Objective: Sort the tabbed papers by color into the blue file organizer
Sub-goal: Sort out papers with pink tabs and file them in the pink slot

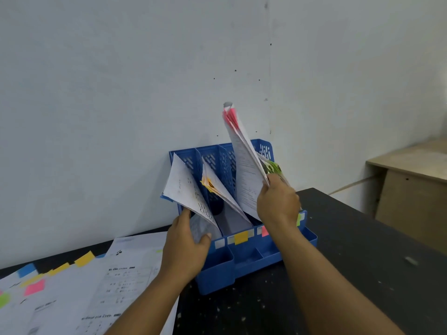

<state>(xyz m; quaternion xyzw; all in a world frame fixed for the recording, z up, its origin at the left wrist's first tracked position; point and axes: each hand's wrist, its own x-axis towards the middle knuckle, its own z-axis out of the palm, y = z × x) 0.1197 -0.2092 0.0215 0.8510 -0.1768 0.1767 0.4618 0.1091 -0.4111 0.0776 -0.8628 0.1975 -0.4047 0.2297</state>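
The organizer [242, 252] stands against the wall [121, 93], four upright slots behind a low front tray. Coloured labels are stuck along the lip between slots and tray: a yellow label [241, 237] near the middle, a pink label [265, 231] to its right, a green one at the right end, mostly hidden by the right forearm. The leftmost slot holds a sheaf [186, 189] that leans out to the left over the organizer's side. The next slot holds papers with yellow tabs [208, 184] at their upper edge, also leaning left. The third slot holds a pink-tabbed stack [242, 153], rising well above the organizer's back, pink tabs at its top. Green-tabbed papers [273, 168] show in the rightmost slot, just behind the stack.

The right hand [278, 204] is closed on the pink-tabbed stack's lower right edge, fingers wrapped round it. The left hand [186, 245] pinches the bottom of the leaning sheaf at the leftmost slot, thumb in front, fingers behind the paper.

Left of the organizer lies a loose spread of sheets [84, 286] with blue, yellow, pink and green tabs along their far edges; the left forearm crosses over them.

Everything sits on a black table [338, 262] flecked with pale specks. Right of the organizer, beyond the table, stands a wooden cabinet [411, 184]. The wall is pale, marked with small dark holes.
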